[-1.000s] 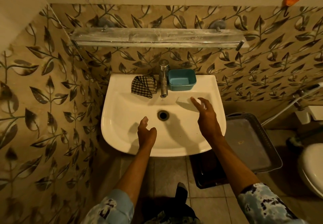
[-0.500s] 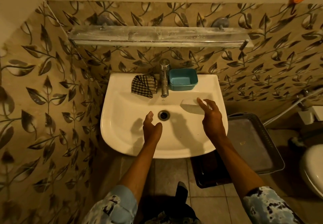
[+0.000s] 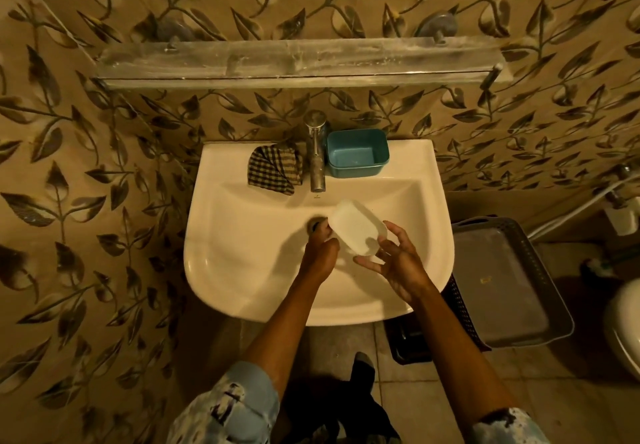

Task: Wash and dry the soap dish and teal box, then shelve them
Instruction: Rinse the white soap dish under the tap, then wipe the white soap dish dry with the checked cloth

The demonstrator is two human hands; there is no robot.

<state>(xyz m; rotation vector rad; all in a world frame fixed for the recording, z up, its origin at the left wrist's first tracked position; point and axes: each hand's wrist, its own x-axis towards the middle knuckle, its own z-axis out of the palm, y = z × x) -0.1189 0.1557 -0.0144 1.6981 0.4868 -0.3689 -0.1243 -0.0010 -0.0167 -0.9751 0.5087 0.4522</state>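
A white soap dish (image 3: pixel 356 227) is held tilted above the basin of the white sink (image 3: pixel 242 270), over the drain. My left hand (image 3: pixel 320 253) grips its left end and my right hand (image 3: pixel 398 263) cups its right end from below. The teal box (image 3: pixel 357 153) stands upright and empty on the sink's back ledge, right of the metal tap (image 3: pixel 316 152). A long glass shelf (image 3: pixel 298 62) is fixed to the wall above the sink.
A checked cloth (image 3: pixel 275 169) lies on the ledge left of the tap. A dark basket with a grey tray (image 3: pixel 502 284) on it stands right of the sink. A toilet edge (image 3: pixel 623 325) shows at the far right.
My right hand reached the soap dish lying in the basin's right side and lifted it toward the middle. My left hand moved up and took its other end.
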